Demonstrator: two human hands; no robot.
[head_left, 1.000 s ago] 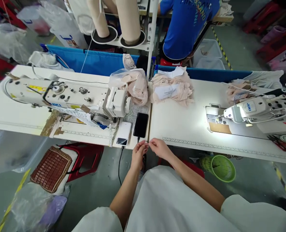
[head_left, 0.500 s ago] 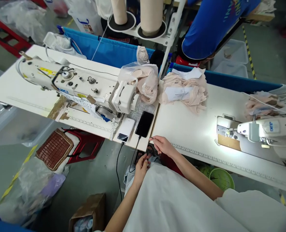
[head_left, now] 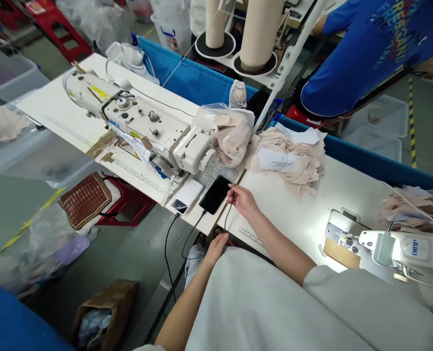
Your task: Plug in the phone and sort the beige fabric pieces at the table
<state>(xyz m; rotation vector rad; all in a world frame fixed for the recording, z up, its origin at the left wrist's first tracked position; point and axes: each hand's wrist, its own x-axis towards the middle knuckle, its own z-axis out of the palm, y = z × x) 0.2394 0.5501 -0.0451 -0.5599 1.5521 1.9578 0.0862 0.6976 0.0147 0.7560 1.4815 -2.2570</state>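
Observation:
My right hand (head_left: 242, 201) is closed in a pinch on a thin dark cable (head_left: 228, 217), at the right edge of a black smartphone (head_left: 212, 197). The cable hangs from those fingers over the table edge, down to the fingertips of my left hand (head_left: 215, 248). That hand is low by my lap, its fingers together around the cable's lower part. Flat on the table, the phone has a black cord plugged into its lower end. Beside it on the left is a white power bank (head_left: 189, 192), with another black cord (head_left: 168, 263) hanging from it.
A sewing machine (head_left: 158, 129) stands on the left table, another (head_left: 403, 246) on the right. Bagged beige fabric (head_left: 233, 136) and a tied beige bundle (head_left: 293, 161) lie behind the phone. Thread cones (head_left: 258, 34) rise above. A person in blue (head_left: 366, 63) sits beyond.
My right hand has risen from the table edge to the phone's right side, drawing the cable up with it. My left hand stays low by my lap. The view has shifted and tilted.

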